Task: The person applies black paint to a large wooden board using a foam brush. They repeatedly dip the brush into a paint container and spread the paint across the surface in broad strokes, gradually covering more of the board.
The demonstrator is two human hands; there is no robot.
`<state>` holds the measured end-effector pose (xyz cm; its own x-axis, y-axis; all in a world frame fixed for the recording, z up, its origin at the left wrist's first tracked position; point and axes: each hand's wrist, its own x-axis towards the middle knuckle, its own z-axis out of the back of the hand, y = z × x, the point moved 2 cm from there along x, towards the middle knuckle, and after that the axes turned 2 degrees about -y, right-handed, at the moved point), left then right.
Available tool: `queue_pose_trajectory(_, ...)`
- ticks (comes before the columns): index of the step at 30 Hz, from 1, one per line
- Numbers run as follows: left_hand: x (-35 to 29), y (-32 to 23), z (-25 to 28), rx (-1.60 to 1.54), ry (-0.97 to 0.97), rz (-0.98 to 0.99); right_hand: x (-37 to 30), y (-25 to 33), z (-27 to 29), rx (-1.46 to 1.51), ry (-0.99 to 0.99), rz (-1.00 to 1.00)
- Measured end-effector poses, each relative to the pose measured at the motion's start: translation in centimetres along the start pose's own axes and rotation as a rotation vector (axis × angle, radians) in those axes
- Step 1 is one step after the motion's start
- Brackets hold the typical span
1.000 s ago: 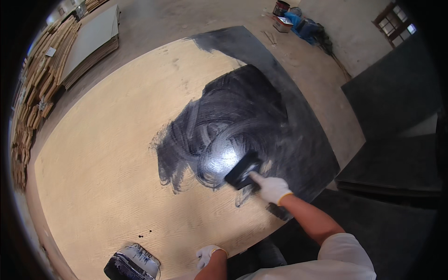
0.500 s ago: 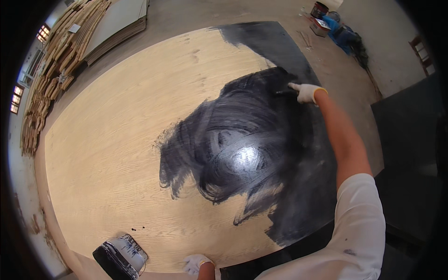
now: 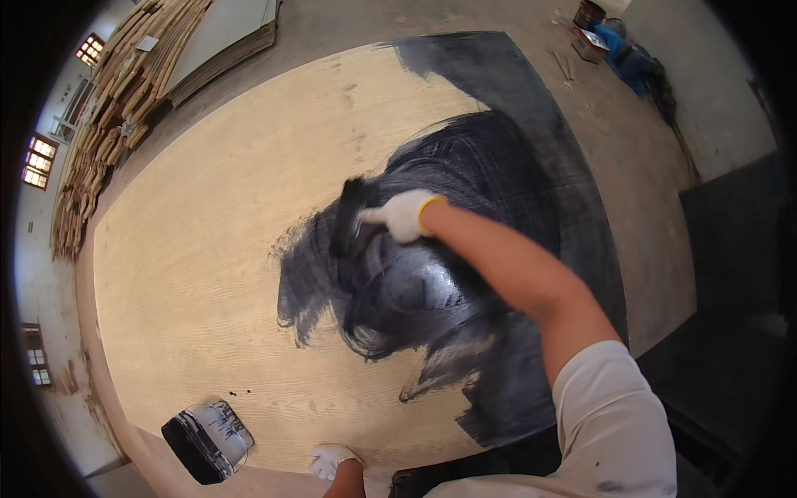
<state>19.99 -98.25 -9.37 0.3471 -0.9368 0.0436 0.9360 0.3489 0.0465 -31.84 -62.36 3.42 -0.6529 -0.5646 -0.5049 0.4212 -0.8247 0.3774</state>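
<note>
A wide sheet of pale wood-grain board (image 3: 207, 274) lies before me, its right part coated with wet black paint (image 3: 490, 166). My right hand (image 3: 405, 216), in a white glove with a yellow cuff, is closed around a black paintbrush (image 3: 353, 212) whose wide head presses on the painted area near its left border. Motion blurs the brush a little. My left hand (image 3: 334, 461), gloved too, rests on the board's near edge with its fingers spread. To its left stands a paint-smeared container (image 3: 207, 440) with black paint inside, close to a few black drops.
Stacked wooden strips (image 3: 124, 108) and flat panels (image 3: 220, 46) lie at the far left. On the floor at the far right are a paint can (image 3: 589, 14), a box (image 3: 589, 46) and blue cloth (image 3: 618, 50). A dark panel (image 3: 735, 241) stands to the right.
My right hand has swept the brush from the far right of the painted area to its left border. My left hand stays at the near edge. The view has shifted slightly.
</note>
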Motion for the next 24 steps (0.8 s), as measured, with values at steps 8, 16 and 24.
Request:
queue_pose_trajectory(8, 0.1, 0.3, 0.0, 0.119, -0.181, 0.041, -3.1, 7.3, -2.7, -0.026, -0.042, -0.191)
queue_pose_trajectory(16, -0.5, -0.2, 0.1, 0.113, -0.069, 0.019, -1.7, -1.7, 1.5, 0.472, -0.29, -0.734)
queue_pose_trajectory(24, -1.1, -0.6, 0.4, 0.13, -0.004, -0.026, 4.0, 4.4, 0.1, 0.018, -0.15, -0.526)
